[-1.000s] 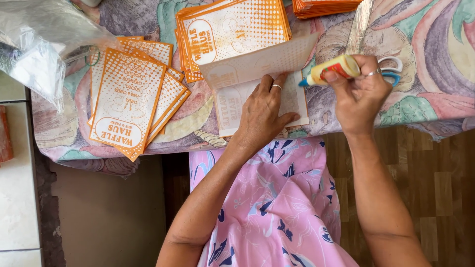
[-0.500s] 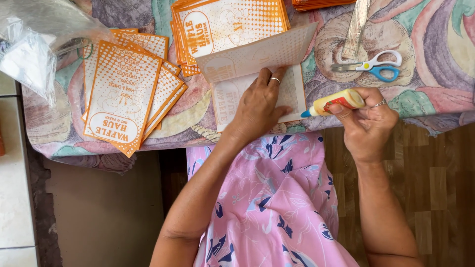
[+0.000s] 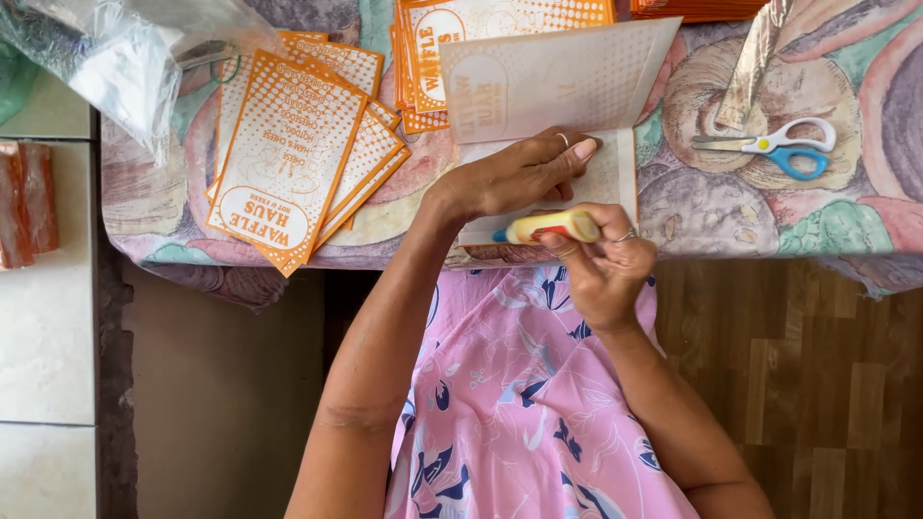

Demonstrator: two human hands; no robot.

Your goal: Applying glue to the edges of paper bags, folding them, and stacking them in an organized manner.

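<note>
Blue and white scissors (image 3: 777, 146) at upper right on the flowery cloth of the tabletop (image 3: 846, 216), fanned orange and white printed sheets (image 3: 293, 159) at upper left, another stack (image 3: 500, 14) at top centre (partly covered), crumpled clear plastic bag (image 3: 115, 53) at the upper left corner, wooden floor (image 3: 827, 384) at lower right

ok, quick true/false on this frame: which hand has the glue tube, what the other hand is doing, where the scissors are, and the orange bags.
1. The right hand holds the yellow glue tube. True.
2. The left hand lies flat on the pale folded sheet. True.
3. The scissors are in the left hand. False: they lie on the patterned tablecloth, right of the sheet, untouched.
4. The orange printed bags are stacked on the floor. False: they lie fanned on the tablecloth, left of the hands.
5. The glue tube's blue tip points toward the scissors. False: it points left, away from them.
</note>
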